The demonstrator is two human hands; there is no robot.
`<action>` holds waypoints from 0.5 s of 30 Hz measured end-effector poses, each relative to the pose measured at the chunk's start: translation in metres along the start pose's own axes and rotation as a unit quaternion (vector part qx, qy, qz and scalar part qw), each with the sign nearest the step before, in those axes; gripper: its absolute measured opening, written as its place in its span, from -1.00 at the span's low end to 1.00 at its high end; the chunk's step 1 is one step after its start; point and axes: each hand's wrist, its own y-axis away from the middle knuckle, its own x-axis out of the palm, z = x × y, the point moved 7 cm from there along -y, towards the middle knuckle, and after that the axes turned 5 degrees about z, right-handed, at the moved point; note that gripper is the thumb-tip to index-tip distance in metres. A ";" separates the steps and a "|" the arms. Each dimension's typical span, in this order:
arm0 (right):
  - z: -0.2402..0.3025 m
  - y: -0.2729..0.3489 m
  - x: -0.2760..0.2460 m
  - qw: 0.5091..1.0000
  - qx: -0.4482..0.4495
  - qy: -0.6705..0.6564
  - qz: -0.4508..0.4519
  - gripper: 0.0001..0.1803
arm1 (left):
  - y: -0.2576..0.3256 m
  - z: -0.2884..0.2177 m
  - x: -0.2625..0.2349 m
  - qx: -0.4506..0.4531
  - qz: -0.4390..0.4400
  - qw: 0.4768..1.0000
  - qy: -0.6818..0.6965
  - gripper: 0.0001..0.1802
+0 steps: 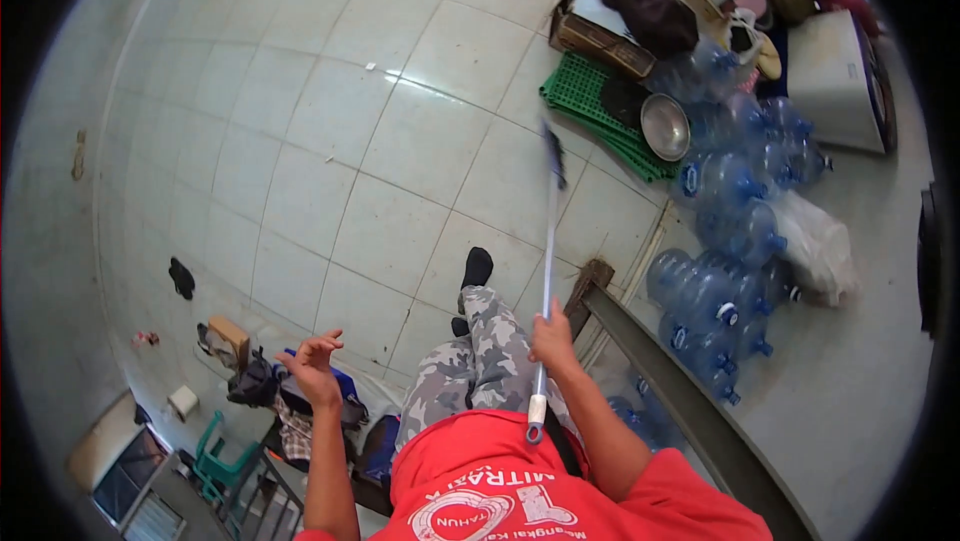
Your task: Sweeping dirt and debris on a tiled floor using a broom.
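Note:
My right hand [553, 341] is closed around the pale handle of a long broom [549, 261]. The handle's looped end rests near my red shirt. Farther off, the broom's narrow dark head [555, 159] is over the tiled floor beside a green plastic crate-like mat [585, 101]; it is blurred, so I cannot tell whether it touches the tiles. Out to the left, my left hand [315, 369] is raised with bent fingers apart and nothing in it.
At right, blue water jugs [725, 181] crowd along the wall, with a silver bowl [665, 128] and a cardboard box [600, 41] nearby. A metal beam [680, 371] slants at lower right. Bags [255, 381] and a green chair [215, 461] stand at lower left; a dark sandal-like object [181, 279] lies left.

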 end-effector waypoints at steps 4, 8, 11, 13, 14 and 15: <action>-0.006 -0.034 0.015 0.966 0.067 -0.243 -0.066 -0.87 | 0.061 0.024 -0.059 -0.059 -0.197 0.977 -0.061 -0.34; 0.075 -0.144 0.090 0.924 0.002 -0.341 0.171 -0.90 | 0.090 0.040 -0.055 -0.062 -0.154 0.983 -0.079 -0.61; 0.133 -0.188 0.118 0.930 0.049 -0.346 0.117 -0.93 | 0.104 0.038 -0.042 -0.042 -0.106 0.960 -0.255 -0.60; 0.172 -0.186 0.122 0.918 0.049 -0.376 0.113 -0.91 | 0.112 0.039 -0.041 -0.027 -0.107 0.962 -0.249 -0.58; 0.172 -0.176 0.111 0.914 0.078 -0.393 0.070 -0.91 | 0.120 0.037 -0.043 -0.005 -0.117 0.969 -0.219 -0.57; 0.180 -0.165 0.102 0.903 0.066 -0.421 0.057 -0.92 | 0.129 0.036 -0.047 0.017 -0.127 0.974 -0.187 -0.57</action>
